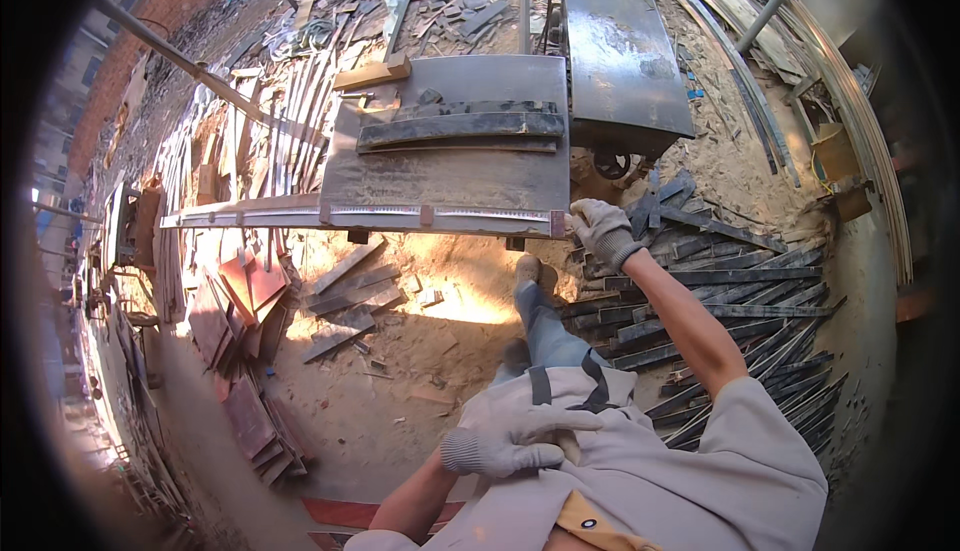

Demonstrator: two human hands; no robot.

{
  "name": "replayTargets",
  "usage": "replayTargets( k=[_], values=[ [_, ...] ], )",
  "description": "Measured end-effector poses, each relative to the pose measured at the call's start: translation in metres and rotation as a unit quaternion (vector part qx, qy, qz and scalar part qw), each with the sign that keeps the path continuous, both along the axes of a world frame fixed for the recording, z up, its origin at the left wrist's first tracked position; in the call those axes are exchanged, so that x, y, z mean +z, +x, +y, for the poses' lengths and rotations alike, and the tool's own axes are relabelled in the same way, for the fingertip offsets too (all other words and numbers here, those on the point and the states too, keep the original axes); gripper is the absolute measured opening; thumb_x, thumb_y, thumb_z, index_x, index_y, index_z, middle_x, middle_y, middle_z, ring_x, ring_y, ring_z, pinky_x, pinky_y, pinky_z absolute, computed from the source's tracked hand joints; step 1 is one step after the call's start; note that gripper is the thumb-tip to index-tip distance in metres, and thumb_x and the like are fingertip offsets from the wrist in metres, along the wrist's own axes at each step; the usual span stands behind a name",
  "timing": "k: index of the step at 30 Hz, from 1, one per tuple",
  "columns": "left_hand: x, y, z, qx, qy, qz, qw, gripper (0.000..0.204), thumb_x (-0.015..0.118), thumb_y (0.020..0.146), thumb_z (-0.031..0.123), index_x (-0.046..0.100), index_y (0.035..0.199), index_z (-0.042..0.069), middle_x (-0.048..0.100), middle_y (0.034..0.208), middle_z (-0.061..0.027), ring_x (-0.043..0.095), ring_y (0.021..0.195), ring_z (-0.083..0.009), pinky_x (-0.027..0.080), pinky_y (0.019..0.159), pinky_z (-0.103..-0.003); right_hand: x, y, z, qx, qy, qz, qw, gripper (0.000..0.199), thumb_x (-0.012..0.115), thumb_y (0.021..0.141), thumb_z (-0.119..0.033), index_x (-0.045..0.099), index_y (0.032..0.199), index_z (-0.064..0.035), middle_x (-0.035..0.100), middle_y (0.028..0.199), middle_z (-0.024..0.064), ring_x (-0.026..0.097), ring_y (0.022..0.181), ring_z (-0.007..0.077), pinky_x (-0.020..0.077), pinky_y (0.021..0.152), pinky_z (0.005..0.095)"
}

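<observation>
My right hand (603, 231), in a pale knitted glove, is at the front right corner of a metal worktable (450, 181). Its fingers are curled against that corner; whatever they hold is hidden. My left hand (520, 439), gloved alike, lies against the front of my light shirt, fingers stretched out and thumb apart. Along the table's front edge runs a rail with a measuring tape (470, 215) fixed on it, reaching out past the table's left side. Dark wooden strips (460, 131) lie across the tabletop. A wooden block (375, 72) sits at its back left corner.
A second metal-topped machine table (625, 46) stands behind on the right, a wheel beneath it. Dark wooden strips (740, 301) are heaped on the ground by my right arm. Reddish boards (250, 291) and grey planks (350, 301) lie at left. A slanting pole (190, 66) crosses the far left.
</observation>
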State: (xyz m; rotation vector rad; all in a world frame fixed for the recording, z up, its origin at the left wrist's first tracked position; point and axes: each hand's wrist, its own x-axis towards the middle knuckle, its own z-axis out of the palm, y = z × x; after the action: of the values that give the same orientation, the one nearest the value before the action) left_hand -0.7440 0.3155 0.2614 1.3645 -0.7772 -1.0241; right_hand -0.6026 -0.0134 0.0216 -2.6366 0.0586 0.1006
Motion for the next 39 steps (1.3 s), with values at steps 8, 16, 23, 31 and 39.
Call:
replayTargets(
  k=[8,16,23,31,39],
  values=[
    [-0.137,0.177,0.019,0.334,0.342,-0.364,0.800,0.092,0.087,0.088,0.045,0.047,0.158,0.000,0.064,0.146,-0.0207,0.061,0.136,-0.0370,0.045,0.119,-0.046,-0.071,0.265,-0.018,0.038,-0.238,0.077,0.968,0.098,0.085,0.084,-0.042,0.041,0.163,-0.0028,0.057,0.150,0.0196,0.055,0.137,0.0371,0.0475,0.112,0.0483],
    [-0.262,0.317,0.018,0.225,0.398,-0.413,0.788,0.118,0.088,0.074,0.060,0.038,0.164,0.003,0.040,0.166,-0.0185,0.037,0.154,-0.0378,0.030,0.127,-0.051,-0.040,0.274,-0.037,0.106,-0.217,0.223,0.945,0.081,0.090,0.079,-0.043,0.056,0.144,-0.0078,0.060,0.133,0.0192,0.055,0.130,0.0390,0.0516,0.106,0.0474],
    [-0.302,0.346,0.008,0.177,0.349,-0.432,0.813,0.131,0.089,0.066,0.065,0.032,0.166,0.002,0.035,0.169,-0.0209,0.033,0.156,-0.0424,0.028,0.129,-0.054,-0.050,0.088,-0.197,0.042,-0.334,0.316,0.887,0.082,0.087,0.080,-0.032,0.052,0.148,-0.0021,0.059,0.137,0.0185,0.056,0.128,0.0378,0.0476,0.111,0.0453],
    [-0.324,0.324,-0.086,-0.096,0.420,-0.408,0.805,0.144,0.089,0.062,0.070,0.023,0.168,-0.002,0.019,0.177,-0.0253,0.016,0.164,-0.0450,0.011,0.131,-0.065,-0.098,0.014,-0.285,0.030,-0.397,0.305,0.865,0.043,0.059,0.094,-0.013,0.059,0.136,-0.0036,0.065,0.125,0.0165,0.061,0.120,0.0340,0.0498,0.105,0.0440],
    [-0.349,0.323,-0.096,-0.034,0.317,-0.467,0.825,0.106,0.083,0.074,0.043,0.041,0.159,-0.005,0.046,0.158,-0.0292,0.040,0.150,-0.0495,0.034,0.123,-0.059,-0.130,0.000,-0.286,0.060,-0.411,0.322,0.851,0.039,0.056,0.098,-0.014,0.060,0.136,-0.0051,0.066,0.123,0.0157,0.062,0.119,0.0310,0.0508,0.102,0.0435]
  ],
)
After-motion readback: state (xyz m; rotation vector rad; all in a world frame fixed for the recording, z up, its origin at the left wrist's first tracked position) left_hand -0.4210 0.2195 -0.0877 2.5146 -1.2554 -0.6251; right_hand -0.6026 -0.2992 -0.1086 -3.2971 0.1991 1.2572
